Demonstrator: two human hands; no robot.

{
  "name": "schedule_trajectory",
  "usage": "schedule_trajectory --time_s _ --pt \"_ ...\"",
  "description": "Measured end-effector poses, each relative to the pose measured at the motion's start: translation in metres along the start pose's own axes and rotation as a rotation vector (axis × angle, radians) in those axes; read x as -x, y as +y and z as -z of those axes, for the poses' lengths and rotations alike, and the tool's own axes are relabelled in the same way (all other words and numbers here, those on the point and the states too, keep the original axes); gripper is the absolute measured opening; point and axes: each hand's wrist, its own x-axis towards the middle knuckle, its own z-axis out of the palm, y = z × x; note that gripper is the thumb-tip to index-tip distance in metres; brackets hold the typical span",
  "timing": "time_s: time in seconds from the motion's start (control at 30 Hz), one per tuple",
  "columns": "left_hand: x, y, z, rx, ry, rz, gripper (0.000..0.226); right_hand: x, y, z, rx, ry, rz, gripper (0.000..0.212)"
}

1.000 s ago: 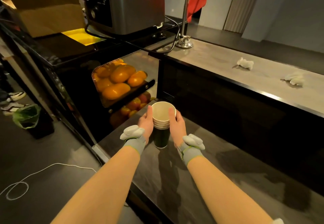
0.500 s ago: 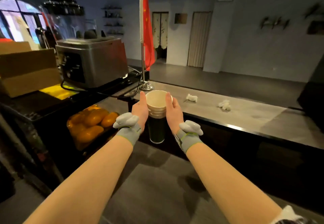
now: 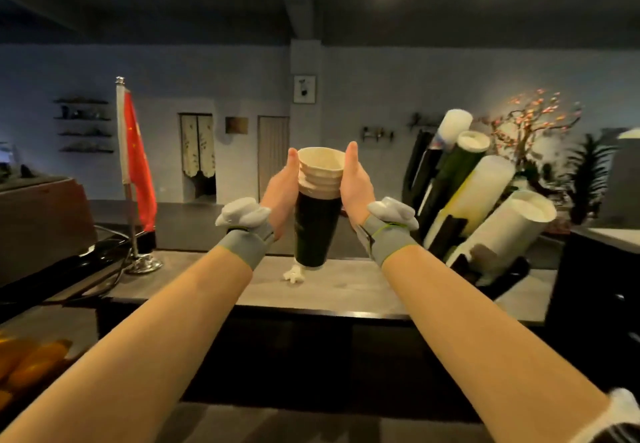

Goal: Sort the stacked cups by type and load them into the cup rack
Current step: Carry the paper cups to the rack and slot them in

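A stack of paper cups (image 3: 317, 207), dark green outside with cream rims and insides, is held up at chest height in the middle of the view. My left hand (image 3: 282, 189) presses its left side and my right hand (image 3: 356, 186) presses its right side, fingers straight along the rims. The cup rack (image 3: 485, 196) stands at the right on the raised counter, with slanted tubes filled with white and green cups. The stack is to the left of the rack and apart from it.
The grey raised counter (image 3: 346, 290) runs across in front of me, with a crumpled tissue (image 3: 293, 273) under the stack. A red flag on a metal stand (image 3: 133, 179) is at the left. Oranges (image 3: 24, 363) show at the bottom left.
Both hands have lifted the cup stack from the low work surface up above the raised counter. My view has swung up and to the right, bringing the cup rack into sight.
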Motion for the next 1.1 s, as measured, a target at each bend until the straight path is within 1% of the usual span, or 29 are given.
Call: schedule_trajectory --time_s 0.07,0.17,0.23,0.27,0.37,0.43,0.47,0.53,0.57,0.6,0.7,0.77,0.87,0.97,1.07,1.1 --pt "0.003 0.013 -0.031 0.029 -0.107 -0.088 0.066 -0.009 -0.01 0.035 0.024 0.062 -0.002 0.076" --pt "0.009 0.025 -0.064 0.078 -0.25 -0.239 0.057 -0.016 -0.023 0.079 0.072 0.073 -0.008 0.08" --pt "0.011 0.029 -0.071 0.101 -0.313 -0.302 0.05 -0.021 -0.027 0.096 0.074 0.071 -0.005 0.076" --pt "0.011 0.035 -0.086 0.112 -0.349 -0.333 0.05 -0.022 -0.031 0.115 0.073 0.094 0.011 0.074" --pt "0.01 0.04 -0.101 0.106 -0.389 -0.381 0.053 -0.026 -0.035 0.135 0.094 0.072 0.003 0.08" --pt "0.007 0.041 -0.111 0.117 -0.368 -0.404 0.054 -0.027 -0.034 0.142 0.116 0.084 0.012 0.083" --pt "0.006 0.042 -0.115 0.131 -0.352 -0.403 0.054 -0.026 -0.032 0.146 0.117 0.094 0.044 0.082" --pt "0.005 0.045 -0.123 0.156 -0.321 -0.386 0.055 -0.029 -0.024 0.154 0.128 0.101 0.155 0.067" --pt "0.005 0.049 -0.128 0.171 -0.312 -0.38 0.055 -0.029 -0.02 0.158 0.104 0.117 0.195 0.058" --pt "0.004 0.051 -0.13 0.196 -0.303 -0.369 0.056 -0.026 -0.015 0.158 0.046 0.139 0.233 0.052" --pt "0.005 0.057 -0.135 0.225 -0.296 -0.361 0.056 -0.017 -0.003 0.153 -0.017 0.143 0.327 0.048" --pt "0.005 0.058 -0.136 0.208 -0.29 -0.371 0.057 -0.017 0.003 0.148 -0.15 0.157 0.32 0.042" --pt "0.002 0.06 -0.134 0.226 -0.247 -0.36 0.062 -0.012 0.017 0.141 -0.21 0.124 0.303 0.042" --pt "0.001 0.063 -0.131 0.259 -0.203 -0.353 0.066 -0.001 0.035 0.129 -0.291 0.039 0.251 0.034" --pt "-0.001 0.064 -0.126 0.284 -0.165 -0.361 0.067 0.009 0.052 0.115 -0.325 -0.018 0.184 0.038" --pt "-0.002 0.065 -0.124 0.292 -0.149 -0.363 0.068 0.014 0.056 0.112 -0.334 -0.033 0.169 0.036"
